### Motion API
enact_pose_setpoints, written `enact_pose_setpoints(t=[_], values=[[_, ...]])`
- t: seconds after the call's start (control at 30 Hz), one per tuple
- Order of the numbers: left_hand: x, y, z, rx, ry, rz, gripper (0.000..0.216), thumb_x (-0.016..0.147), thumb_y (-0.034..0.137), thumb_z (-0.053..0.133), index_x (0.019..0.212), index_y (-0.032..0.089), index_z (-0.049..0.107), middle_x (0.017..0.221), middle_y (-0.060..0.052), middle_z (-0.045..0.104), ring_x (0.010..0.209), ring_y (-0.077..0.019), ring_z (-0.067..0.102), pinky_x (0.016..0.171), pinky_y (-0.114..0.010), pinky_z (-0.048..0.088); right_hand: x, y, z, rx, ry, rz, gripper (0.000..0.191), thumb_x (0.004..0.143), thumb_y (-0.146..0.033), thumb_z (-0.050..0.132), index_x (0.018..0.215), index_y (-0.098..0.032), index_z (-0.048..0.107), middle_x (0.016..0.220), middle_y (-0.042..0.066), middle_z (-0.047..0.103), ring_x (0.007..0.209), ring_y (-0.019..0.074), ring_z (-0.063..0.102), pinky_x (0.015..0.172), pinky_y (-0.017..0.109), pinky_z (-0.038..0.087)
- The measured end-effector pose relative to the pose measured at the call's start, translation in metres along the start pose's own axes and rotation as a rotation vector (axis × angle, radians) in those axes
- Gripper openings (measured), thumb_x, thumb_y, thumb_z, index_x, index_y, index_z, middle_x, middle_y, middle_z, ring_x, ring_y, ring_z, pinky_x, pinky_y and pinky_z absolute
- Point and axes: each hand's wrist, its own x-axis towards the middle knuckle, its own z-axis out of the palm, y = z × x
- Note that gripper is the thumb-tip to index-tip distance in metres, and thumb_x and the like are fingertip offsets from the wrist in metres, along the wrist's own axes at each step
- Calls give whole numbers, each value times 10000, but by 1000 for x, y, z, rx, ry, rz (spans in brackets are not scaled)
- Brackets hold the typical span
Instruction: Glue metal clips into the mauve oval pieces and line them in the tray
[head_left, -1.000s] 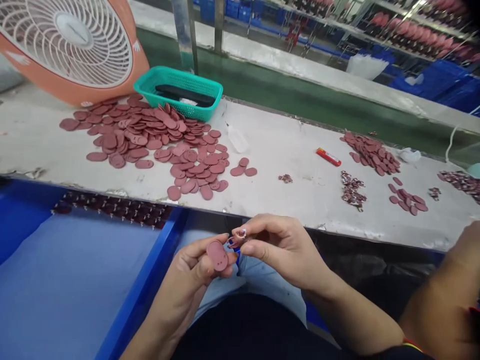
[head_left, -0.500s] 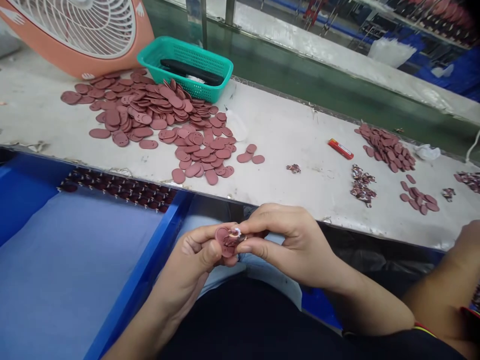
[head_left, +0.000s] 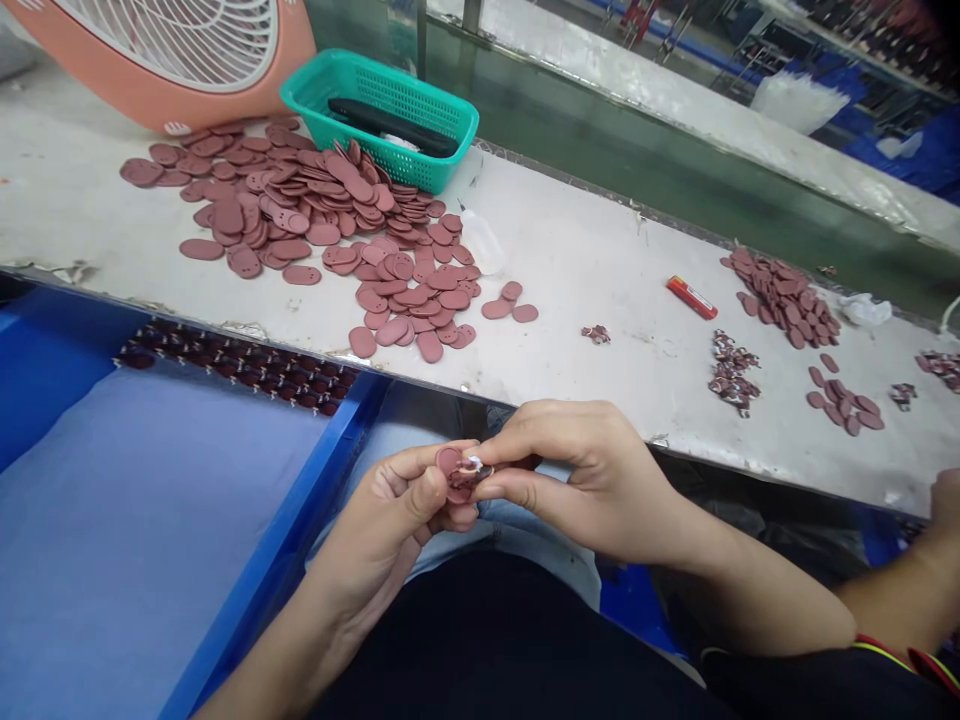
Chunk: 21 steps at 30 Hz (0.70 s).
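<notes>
Between finger and thumb, my left hand pinches a reddish-brown oval disc. My right hand is closed on a small dark piece with white and gold-coloured bits, pressed against the disc's face. Exactly how the two parts join is hidden by my fingers. Both hands are in front of the table edge, above my lap. Beyond them lies a large heap of similar oval discs, with a few loose ones to its right. One small cluster of dark pieces lies nearer my right hand.
A green basket with a black object stands beside an orange fan. A blue tray at left holds rows of finished-looking dark pieces. A red tube-like packet and more discs lie right; another person's arm shows.
The view has shifted slightly. The disc has turned a little in my left fingers, while both hands keep their pinch. The other person's arm at right has moved towards the right edge.
</notes>
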Motion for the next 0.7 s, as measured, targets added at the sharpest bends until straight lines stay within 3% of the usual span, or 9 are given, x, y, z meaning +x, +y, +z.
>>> enact_pose_setpoints(t=[0.33,0.7], values=[[0,0,1,-37,-4,-29,354,681,453,852,879,162,815,726,-41,698,605,-126,601,589,-227,523,5,-4,-8,-78,-92,-51,137,889,-180,709,999,-257,734,829,5,752,738,144,701,682,249,567],[-1,0,1,-53,0,-25,396,567,461,911,848,196,826,619,-5,694,548,-90,607,562,-169,515,6,-10,-5,-112,-133,-140,105,901,-123,678,1001,-121,710,832,50,735,751,125,662,725,233,545]])
